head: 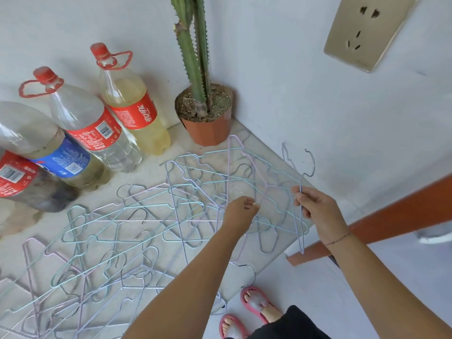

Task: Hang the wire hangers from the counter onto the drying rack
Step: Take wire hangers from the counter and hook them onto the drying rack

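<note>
Several thin wire hangers (pixel 137 223) in pale blue, lilac and grey lie tangled across the stone counter (pixel 156 172). My right hand (pixel 315 206) grips a blue-grey hanger (pixel 297 167) by its wire and holds it upright near the counter's right corner, its metal hook against the wall. My left hand (pixel 241 212) pinches the wire of a pale hanger (pixel 264 192) in the pile just left of it. The drying rack is out of sight.
Several large plastic bottles (pixel 97 126) stand at the back left of the counter. A potted cactus (pixel 205 113) sits in the corner. A wall socket (pixel 367 33) is on the right wall. An orange-brown ledge (pixel 381 216) runs below right; my sandalled feet (pixel 252 311) stand underneath.
</note>
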Demonstrator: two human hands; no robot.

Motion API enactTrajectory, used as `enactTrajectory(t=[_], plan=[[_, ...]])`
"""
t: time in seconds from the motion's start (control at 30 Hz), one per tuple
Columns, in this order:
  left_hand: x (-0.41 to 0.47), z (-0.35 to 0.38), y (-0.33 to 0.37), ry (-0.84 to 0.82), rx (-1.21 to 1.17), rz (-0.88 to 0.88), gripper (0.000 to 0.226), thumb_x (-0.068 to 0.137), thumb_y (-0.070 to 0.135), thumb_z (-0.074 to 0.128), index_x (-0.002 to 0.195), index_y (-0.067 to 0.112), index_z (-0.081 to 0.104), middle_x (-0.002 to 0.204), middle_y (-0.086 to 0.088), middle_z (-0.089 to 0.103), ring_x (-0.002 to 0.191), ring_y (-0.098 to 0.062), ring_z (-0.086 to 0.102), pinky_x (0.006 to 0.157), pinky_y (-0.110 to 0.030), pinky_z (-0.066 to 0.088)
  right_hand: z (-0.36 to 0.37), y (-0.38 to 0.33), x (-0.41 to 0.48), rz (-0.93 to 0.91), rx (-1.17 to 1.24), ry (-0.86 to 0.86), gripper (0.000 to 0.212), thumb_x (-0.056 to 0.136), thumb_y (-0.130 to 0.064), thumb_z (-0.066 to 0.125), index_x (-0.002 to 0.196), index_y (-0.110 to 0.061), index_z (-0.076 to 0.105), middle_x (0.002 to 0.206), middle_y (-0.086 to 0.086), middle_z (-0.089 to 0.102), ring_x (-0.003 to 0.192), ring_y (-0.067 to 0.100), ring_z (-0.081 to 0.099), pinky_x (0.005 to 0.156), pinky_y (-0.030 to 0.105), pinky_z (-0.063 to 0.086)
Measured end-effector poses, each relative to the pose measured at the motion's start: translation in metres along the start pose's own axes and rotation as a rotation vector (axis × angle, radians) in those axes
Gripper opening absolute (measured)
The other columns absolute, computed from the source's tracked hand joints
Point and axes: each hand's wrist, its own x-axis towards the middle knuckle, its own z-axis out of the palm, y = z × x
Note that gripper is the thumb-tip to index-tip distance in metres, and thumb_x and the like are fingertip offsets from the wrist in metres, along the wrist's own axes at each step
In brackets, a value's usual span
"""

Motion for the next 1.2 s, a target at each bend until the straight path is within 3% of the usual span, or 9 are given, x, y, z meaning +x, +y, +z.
enactTrajectory(t=[0.33,0.47,0.6,0.73,0.87,1.07,1.2], plan=[[0.027,0.021,0.012,-0.053,0.139,-0.069,0.037,0.085,0.024,0.061,0.119,0.01,0.061,0.12,-0.009,0.063,0.112,-0.025,0.057,0.095,-0.03,0.043,-0.022,0.001,-0.002,0.003,0.0,0.054,0.019,0.089,-0.002,0.053,0.101,-0.008,0.068,0.065,0.007,0.056,0.041,0.0,0.043,0.044,0.011,0.033],[0.032,0.021,0.017,-0.001,0.078,-0.081,0.029,0.086,0.019,0.062,0.112,0.008,0.066,0.098,-0.008,0.071,0.09,-0.02,0.063,0.074,-0.022,0.043,-0.027,-0.002,-0.003,0.003,0.011,0.053,0.02,0.09,-0.002,0.053,0.102,-0.007,0.067,0.066,0.008,0.056,0.042,0.0,0.042,0.045,0.011,0.033],[0.027,0.014,0.021,0.065,-0.06,-0.054,0.02,0.091,0.018,0.056,0.102,0.006,0.068,0.07,0.003,0.064,0.06,-0.01,0.052,0.054,-0.02,0.039,-0.031,-0.009,-0.003,-0.028,0.023,0.036,0.019,0.09,-0.003,0.053,0.1,-0.01,0.068,0.068,0.009,0.057,0.043,0.002,0.042,0.046,0.013,0.034],[0.018,-0.002,0.018,0.162,-0.146,-0.066,0.017,0.093,0.017,0.051,0.097,0.009,0.066,0.076,-0.002,0.064,0.068,-0.016,0.056,0.063,-0.025,0.045,-0.032,-0.022,-0.003,-0.077,0.046,-0.001,0.022,0.091,-0.004,0.052,0.093,-0.018,0.069,0.067,0.007,0.057,0.044,0.003,0.039,0.047,0.012,0.034],[0.007,-0.026,0.019,0.25,-0.203,-0.035,0.02,0.094,0.011,0.046,0.101,0.008,0.064,0.078,-0.002,0.063,0.066,-0.014,0.054,0.06,-0.023,0.043,-0.023,-0.036,-0.004,-0.127,0.073,-0.07,0.025,0.092,-0.007,0.051,0.094,-0.022,0.071,0.064,-0.002,0.056,0.049,0.007,0.036,0.051,0.015,0.033],[-0.016,-0.076,0.029,0.442,-0.156,0.015,0.018,0.095,0.018,0.046,0.1,0.015,0.062,0.076,0.003,0.061,0.065,-0.011,0.052,0.052,-0.019,0.038,0.009,-0.071,-0.018,-0.171,0.078,-0.215,0.026,0.093,-0.007,0.049,0.095,-0.022,0.07,0.066,-0.003,0.053,0.053,0.008,0.036,0.057,0.021,0.031],[-0.044,-0.122,0.023,0.586,-0.099,0.065,0.017,0.092,0.03,0.054,0.093,0.016,0.064,0.072,0.005,0.062,0.067,-0.012,0.054,0.056,-0.022,0.037,0.038,-0.099,-0.029,-0.24,0.053,-0.317,0.024,0.093,-0.007,0.049,0.095,-0.019,0.069,0.063,-0.004,0.051,0.058,0.012,0.034,0.059,0.023,0.031]])
